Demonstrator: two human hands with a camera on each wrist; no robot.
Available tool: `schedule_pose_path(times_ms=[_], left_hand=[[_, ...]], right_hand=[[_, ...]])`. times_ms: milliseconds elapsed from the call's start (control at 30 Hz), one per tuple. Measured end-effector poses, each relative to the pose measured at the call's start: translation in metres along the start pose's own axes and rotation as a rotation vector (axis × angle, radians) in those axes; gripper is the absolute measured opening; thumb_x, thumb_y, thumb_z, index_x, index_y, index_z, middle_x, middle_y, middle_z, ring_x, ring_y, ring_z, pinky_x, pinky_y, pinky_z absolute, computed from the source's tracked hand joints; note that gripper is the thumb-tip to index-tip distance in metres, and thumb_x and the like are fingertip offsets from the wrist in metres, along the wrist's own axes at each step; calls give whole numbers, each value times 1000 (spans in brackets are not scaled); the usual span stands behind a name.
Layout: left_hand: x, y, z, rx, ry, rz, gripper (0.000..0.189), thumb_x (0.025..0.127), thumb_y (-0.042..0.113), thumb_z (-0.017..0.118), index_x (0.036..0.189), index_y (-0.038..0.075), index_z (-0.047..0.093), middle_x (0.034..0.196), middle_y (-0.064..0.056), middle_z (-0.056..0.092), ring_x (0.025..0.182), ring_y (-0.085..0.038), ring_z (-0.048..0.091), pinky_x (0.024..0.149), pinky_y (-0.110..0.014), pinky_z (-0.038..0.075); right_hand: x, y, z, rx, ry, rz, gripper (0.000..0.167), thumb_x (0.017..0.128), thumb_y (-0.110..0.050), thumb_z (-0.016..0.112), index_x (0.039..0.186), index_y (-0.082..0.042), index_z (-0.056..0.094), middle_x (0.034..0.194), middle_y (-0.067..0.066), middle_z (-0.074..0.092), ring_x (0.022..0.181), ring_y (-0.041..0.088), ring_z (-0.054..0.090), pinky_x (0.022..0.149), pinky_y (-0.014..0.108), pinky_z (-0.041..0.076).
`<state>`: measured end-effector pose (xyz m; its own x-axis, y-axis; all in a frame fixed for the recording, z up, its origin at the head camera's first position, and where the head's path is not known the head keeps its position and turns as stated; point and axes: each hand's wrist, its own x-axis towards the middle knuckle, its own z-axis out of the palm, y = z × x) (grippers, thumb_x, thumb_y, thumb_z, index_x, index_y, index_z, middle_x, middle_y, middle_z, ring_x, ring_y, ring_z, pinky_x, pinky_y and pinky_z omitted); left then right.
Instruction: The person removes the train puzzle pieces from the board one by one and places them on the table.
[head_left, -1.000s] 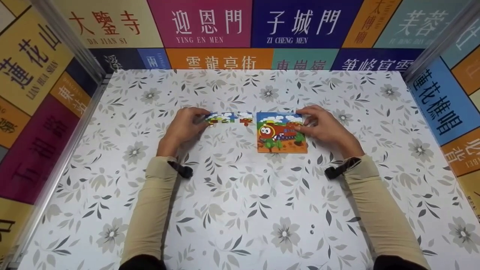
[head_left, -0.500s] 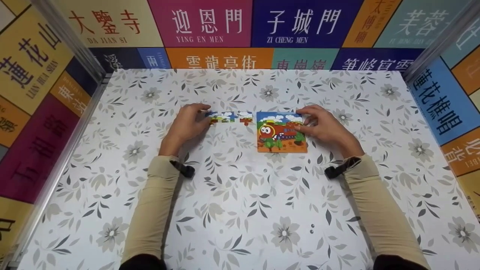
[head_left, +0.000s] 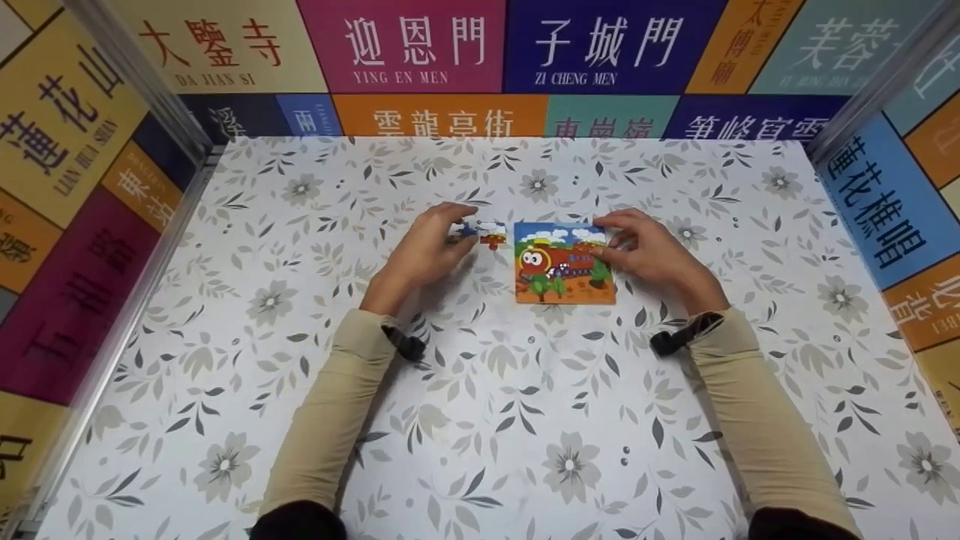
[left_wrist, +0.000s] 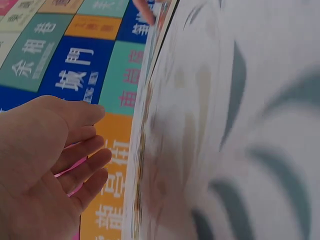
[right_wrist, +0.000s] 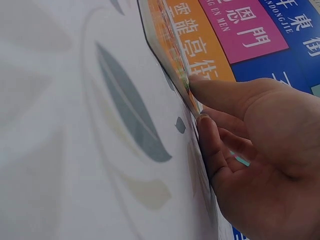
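A square train jigsaw puzzle (head_left: 561,271) lies flat on the floral tabletop, with a red engine face, white clouds and orange ground. My right hand (head_left: 649,251) holds its upper right edge; in the right wrist view the thumb (right_wrist: 215,95) lies on the face and a finger meets the edge. To the left lies a small joined group of jigsaw pieces (head_left: 493,232) with sky and red parts. Over their left part hovers my left hand (head_left: 429,244), its loosely bent fingers covering some of them. Seen from the left wrist, that hand (left_wrist: 55,150) holds nothing.
White tabletop (head_left: 465,420) with grey flowers and leaves stretches around the hands. Colourful panels (head_left: 412,45) with large characters stand along the back and both sides, with metal posts (head_left: 874,75) at the corners.
My left hand has moved right, from the left end of the joined pieces to over them, covering more of them. The right hand and the square puzzle have stayed in place.
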<state>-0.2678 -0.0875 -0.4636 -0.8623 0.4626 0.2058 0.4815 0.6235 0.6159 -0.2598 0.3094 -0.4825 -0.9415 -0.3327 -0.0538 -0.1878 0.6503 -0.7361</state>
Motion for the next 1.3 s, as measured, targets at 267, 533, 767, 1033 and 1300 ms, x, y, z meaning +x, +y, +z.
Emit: schedule_pose_path(times_ms=[267, 533, 767, 1033, 1300], left_hand=[[10, 32, 28, 44, -95, 73, 46, 106, 22, 69, 148, 3, 64, 147, -13, 67, 136, -29, 63, 118, -42, 49], [21, 61, 52, 79, -212, 126, 51, 106, 28, 71, 152, 6, 62, 149, -12, 66, 142, -30, 59, 122, -44, 47], [33, 79, 75, 169, -243, 185, 65, 100, 50, 76, 151, 10, 64, 148, -9, 67, 141, -29, 58, 122, -44, 44], [44, 88, 92, 246, -280, 190, 82, 90, 66, 80, 152, 15, 62, 153, -8, 63, 146, -29, 54, 124, -44, 42], [46, 89, 94, 210, -277, 157, 80, 89, 62, 83, 152, 15, 63, 152, -9, 60, 144, -29, 53, 122, -44, 44]], right_hand=[[1, 2, -1, -22, 3, -50, 53, 104, -18, 74, 154, -5, 60, 157, 17, 52, 109, 22, 65, 87, 13, 48], [-1, 0, -2, -10, -5, -44, 56, 103, -20, 77, 154, -5, 60, 157, 17, 52, 111, 28, 66, 86, 14, 49], [1, 0, 0, -5, 9, -31, 49, 105, -17, 73, 152, -8, 63, 157, 13, 54, 112, 28, 68, 84, 14, 50], [2, 1, 1, -14, 16, -60, 49, 105, -18, 73, 152, -6, 63, 156, 15, 56, 112, 30, 70, 88, 13, 49], [2, 1, 0, -19, 31, -74, 48, 105, -20, 73, 150, -5, 64, 153, 16, 57, 109, 30, 70, 87, 13, 49]])
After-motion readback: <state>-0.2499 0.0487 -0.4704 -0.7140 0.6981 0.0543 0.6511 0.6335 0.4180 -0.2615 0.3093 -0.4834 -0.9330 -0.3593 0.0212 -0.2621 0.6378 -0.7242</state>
